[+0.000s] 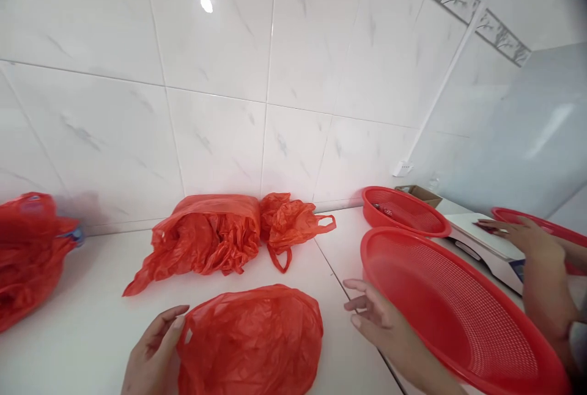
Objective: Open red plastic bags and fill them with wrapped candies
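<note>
A red plastic bag (257, 340) lies on the white table with its mouth spread wide. At its left edge, my left hand (153, 349) pinches the rim near a small handle hole, thumb against fingers. My right hand (373, 315) is held between the bag and a large red mesh basket (440, 297), its fingers apart and slightly curled, with nothing in them. Its forearm passes in front of the basket's near rim. No contents show in the large basket.
Bunched red bags (206, 230) and a loose red bag (288, 224) lie by the tiled wall. Another red bag (32, 254) is far left. A smaller red basket (403, 211) holds a few small items. At right, another person's hand (523, 233) is over a white scale (481, 236).
</note>
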`<state>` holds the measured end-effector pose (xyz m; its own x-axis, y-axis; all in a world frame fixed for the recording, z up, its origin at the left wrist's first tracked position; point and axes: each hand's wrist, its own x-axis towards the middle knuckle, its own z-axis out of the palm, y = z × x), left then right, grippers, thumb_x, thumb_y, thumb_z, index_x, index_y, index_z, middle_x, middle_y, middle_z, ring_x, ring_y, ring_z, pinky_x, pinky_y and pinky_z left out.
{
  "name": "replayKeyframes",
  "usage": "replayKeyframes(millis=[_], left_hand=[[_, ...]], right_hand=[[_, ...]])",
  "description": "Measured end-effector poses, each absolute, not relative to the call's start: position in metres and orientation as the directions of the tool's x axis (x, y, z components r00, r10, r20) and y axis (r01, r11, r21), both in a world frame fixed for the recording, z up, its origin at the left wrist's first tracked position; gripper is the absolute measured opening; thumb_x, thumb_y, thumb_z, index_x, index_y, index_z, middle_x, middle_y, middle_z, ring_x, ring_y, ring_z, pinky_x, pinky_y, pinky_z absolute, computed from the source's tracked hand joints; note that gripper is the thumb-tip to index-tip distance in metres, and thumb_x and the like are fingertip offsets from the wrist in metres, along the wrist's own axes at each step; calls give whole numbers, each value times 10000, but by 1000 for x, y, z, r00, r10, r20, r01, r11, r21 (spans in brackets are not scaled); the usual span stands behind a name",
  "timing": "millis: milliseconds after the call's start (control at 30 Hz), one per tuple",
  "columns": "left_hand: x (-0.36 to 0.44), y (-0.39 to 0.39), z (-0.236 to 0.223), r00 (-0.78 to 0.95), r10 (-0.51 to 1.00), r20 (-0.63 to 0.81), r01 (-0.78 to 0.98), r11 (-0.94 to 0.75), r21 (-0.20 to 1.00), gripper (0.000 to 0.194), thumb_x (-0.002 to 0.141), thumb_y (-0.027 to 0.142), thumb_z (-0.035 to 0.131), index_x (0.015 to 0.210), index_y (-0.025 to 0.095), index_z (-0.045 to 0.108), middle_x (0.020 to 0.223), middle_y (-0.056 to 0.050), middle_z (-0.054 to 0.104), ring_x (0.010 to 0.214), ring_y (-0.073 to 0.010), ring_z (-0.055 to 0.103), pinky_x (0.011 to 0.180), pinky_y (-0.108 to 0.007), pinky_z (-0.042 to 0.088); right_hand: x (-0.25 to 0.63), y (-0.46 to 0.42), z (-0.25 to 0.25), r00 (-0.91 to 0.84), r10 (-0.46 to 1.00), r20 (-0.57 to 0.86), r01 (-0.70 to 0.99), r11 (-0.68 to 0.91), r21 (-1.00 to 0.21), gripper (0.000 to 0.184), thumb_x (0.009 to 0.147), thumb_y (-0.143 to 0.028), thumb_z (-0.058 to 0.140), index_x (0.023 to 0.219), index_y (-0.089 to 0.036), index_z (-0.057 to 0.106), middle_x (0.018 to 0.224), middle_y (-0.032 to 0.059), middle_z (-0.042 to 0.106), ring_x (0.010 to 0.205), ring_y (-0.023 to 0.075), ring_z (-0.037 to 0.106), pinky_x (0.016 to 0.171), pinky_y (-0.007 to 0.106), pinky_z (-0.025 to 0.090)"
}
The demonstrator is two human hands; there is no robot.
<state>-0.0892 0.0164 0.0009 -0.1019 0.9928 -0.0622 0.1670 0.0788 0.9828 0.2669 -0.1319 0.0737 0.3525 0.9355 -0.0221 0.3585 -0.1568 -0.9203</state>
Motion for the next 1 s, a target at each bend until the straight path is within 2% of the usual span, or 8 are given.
replayKeyframes(millis=[133, 233, 333, 433, 567, 700, 833, 1000], left_hand=[[-88, 16, 3, -120, 991, -60, 215, 85, 973, 515, 684, 622, 569, 1010, 226, 608, 942, -33, 677, 852, -240, 636, 671, -283, 525], [-87, 15, 3, -112, 991, -79, 221, 102, 970, 504, 687, 619, 570, 1014, 236, 598, 949, -27, 672, 865, -232, 628, 672, -274, 521], [-87, 16, 1, -88, 991, -105, 194, 120, 974, 515, 682, 618, 580, 1025, 235, 584, 896, -24, 672, 829, -224, 626, 663, -273, 520], [-89, 17, -1, -78, 992, -102, 180, 114, 977, 522, 667, 611, 598, 1020, 227, 582, 869, -24, 673, 812, -223, 625, 666, -273, 520], [-88, 16, 1, -77, 991, -105, 185, 118, 976, 515, 666, 602, 607, 1024, 232, 584, 843, -15, 673, 795, -218, 626, 658, -269, 518], [-86, 15, 3, -78, 991, -107, 183, 120, 976, 498, 687, 597, 596, 1034, 240, 582, 881, -13, 675, 795, -210, 625, 662, -264, 518], [-89, 20, -5, -89, 990, -110, 198, 126, 972, 522, 658, 626, 604, 1014, 245, 596, 939, -17, 677, 821, -218, 630, 661, -266, 524], [-92, 24, -13, -86, 987, -138, 182, 152, 972, 549, 636, 650, 608, 1018, 256, 593, 916, -5, 683, 785, -215, 639, 625, -264, 530]], right_hand=[[304, -147, 126, 488, 854, 180, 494, -100, -864, 421, 712, -365, 667, 1125, -315, 603, 1169, 69, 585, 1044, 252, 566, 874, 393, 479], [352, -136, 141, 622, 770, 144, 456, -205, -866, 431, 681, -371, 718, 1099, -311, 631, 1073, 83, 635, 983, 274, 597, 831, 434, 482], [404, -114, 144, 677, 734, 58, 236, -142, -961, 356, 692, -297, 726, 1038, -245, 663, 1124, 118, 619, 926, 249, 624, 772, 390, 488], [447, -90, 144, 769, 637, -46, -56, -4, -998, 147, 782, -198, 628, 917, -146, 653, 1064, 174, 620, 827, 180, 635, 711, 317, 474], [482, -68, 145, 852, 502, -149, -178, 11, -984, 127, 856, -181, 534, 754, -113, 569, 869, 149, 614, 683, 103, 600, 673, 267, 461], [496, -50, 144, 867, 449, -214, -241, 5, -970, 168, 921, -227, 473, 906, -103, 586, 894, 67, 594, 749, 107, 596, 654, 241, 499], [502, -32, 143, 899, 369, -235, -241, -29, -970, 238, 942, -278, 462, 1102, -126, 551, 1008, 63, 585, 811, 130, 600, 659, 272, 523], [497, -20, 144, 969, 238, -73, -54, -86, -995, 303, 919, -318, 511, 1168, -146, 530, 1114, 81, 568, 922, 174, 594, 760, 353, 522]])
